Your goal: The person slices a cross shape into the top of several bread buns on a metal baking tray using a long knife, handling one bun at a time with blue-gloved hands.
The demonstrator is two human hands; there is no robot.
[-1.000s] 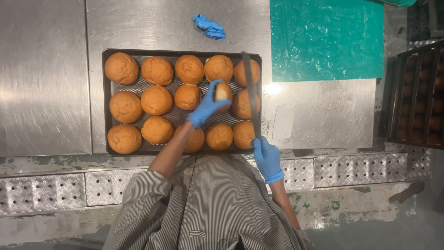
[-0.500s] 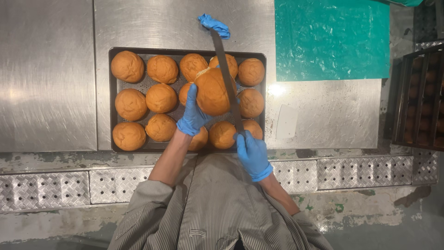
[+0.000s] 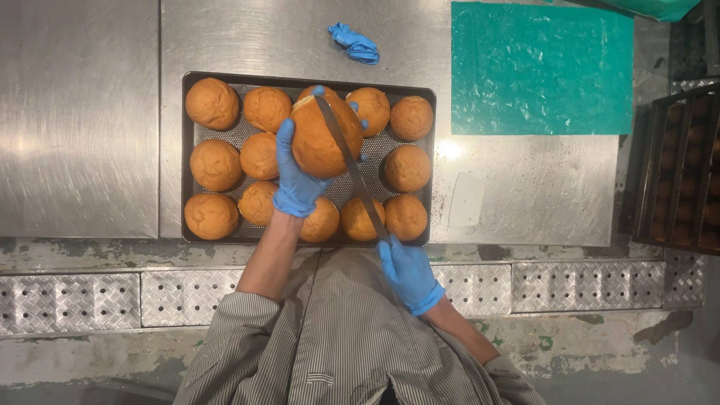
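Above the baking tray (image 3: 187, 157) of buns, my left hand (image 3: 296, 184) has its fingers clamped around a raised bun (image 3: 319, 139), as half a second ago. My long knife (image 3: 352, 172) has pulled back since then, its blade now lying across that bun. Behind the tray's near edge, my right hand (image 3: 409, 274) grips the handle, fingers curled shut.

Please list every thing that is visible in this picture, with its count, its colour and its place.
bun in hand: one, golden brown, held over the tray
buns on tray: about twelve visible, golden brown, in rows
tray: one, dark, on the steel table
knife: one, long blade, against the held bun
crumpled glove: one, blue, behind the tray
plastic sheet: one, teal, at the table's right
rack: one, dark, far right
steel table: one, grey
left hand: blue glove, grips the bun
right hand: blue glove, holds the knife handle
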